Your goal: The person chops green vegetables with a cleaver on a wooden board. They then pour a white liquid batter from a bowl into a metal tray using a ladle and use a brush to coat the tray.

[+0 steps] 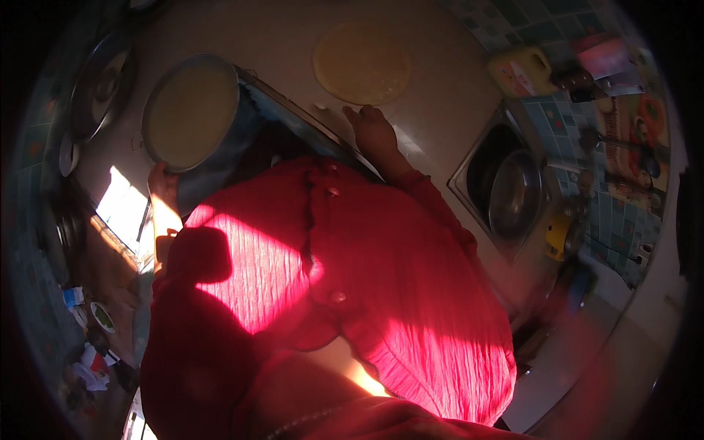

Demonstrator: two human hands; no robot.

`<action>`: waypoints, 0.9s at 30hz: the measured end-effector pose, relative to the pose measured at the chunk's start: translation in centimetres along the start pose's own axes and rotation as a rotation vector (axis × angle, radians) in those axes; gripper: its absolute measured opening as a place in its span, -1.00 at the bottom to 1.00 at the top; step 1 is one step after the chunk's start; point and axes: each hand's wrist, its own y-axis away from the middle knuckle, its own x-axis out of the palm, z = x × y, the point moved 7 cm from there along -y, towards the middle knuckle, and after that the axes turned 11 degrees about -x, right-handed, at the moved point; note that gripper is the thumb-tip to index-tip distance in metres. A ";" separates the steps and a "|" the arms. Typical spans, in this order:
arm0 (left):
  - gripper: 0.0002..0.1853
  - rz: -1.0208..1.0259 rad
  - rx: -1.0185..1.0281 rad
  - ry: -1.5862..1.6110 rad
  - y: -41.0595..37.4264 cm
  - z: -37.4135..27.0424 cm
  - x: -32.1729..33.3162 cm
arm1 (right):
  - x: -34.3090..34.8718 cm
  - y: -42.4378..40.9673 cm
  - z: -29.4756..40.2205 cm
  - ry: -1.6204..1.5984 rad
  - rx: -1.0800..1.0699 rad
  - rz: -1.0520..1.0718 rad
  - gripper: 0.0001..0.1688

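Observation:
A wide, round metal pan (190, 113) with ring handles and a flat, pale cream surface juts past the counter's front edge. My left hand (164, 184) grips its near rim, and part of that hand is hidden. Whether the pale surface is dough, batter or the pan's own bottom cannot be told. Farther right, a thin round sheet of dough (362, 63) lies flat on the countertop (440, 60). At its near edge is my right hand (375, 129), fingers partly bent; contact with the dough is unclear. A small whitish piece (320, 106) lies left of these fingers.
To the right, a metal basin (516, 192) sits in the sink (476, 159). A yellow plastic jug (521, 71) stands against the tiled wall. At far left is a large, dark-rimmed round pan or lid (102, 85). A small plate of greens (103, 317) lies lower left.

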 end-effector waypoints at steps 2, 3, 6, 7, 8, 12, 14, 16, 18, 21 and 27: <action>-0.91 -0.005 0.024 0.011 1.4 -0.3 -0.4 | -0.3 -0.2 -0.3 0.063 0.007 0.090 -0.59; -0.90 -0.037 -0.036 0.060 1.5 0.0 -0.8 | -0.6 0.0 -0.5 0.095 0.013 0.135 -0.60; -0.90 -0.044 -0.097 0.136 2.4 0.5 -0.6 | -2.1 2.2 -2.5 0.109 0.025 0.178 -0.62; -0.90 -0.033 -0.094 0.150 2.7 0.6 -0.4 | -2.8 3.0 -3.3 0.148 0.034 0.195 -0.62; -0.90 -0.018 -0.086 0.167 2.9 0.8 -0.1 | -3.5 3.8 -4.3 0.186 0.044 0.211 -0.62; -0.90 0.018 -0.060 0.190 4.9 0.1 2.2 | -8.2 5.5 -8.5 0.377 0.147 0.193 -0.70; -0.89 0.029 0.064 0.017 6.1 -1.2 3.2 | -9.7 6.3 -10.8 0.341 0.220 0.131 -0.66; -0.89 0.047 0.232 -0.175 6.7 -2.1 4.0 | -10.5 5.7 -12.4 0.301 0.269 0.072 -0.65; -0.89 0.088 0.242 -0.115 6.7 -2.3 4.7 | -8.8 7.2 -14.8 -0.544 0.686 -0.103 -0.69; -0.82 0.106 -0.006 0.204 6.1 -2.1 6.6 | -4.6 8.8 -15.5 -1.470 0.894 -0.360 -0.73; -0.74 0.281 -0.067 0.336 8.3 -2.3 10.2 | 2.5 13.6 -17.3 -1.786 1.068 -0.506 -0.75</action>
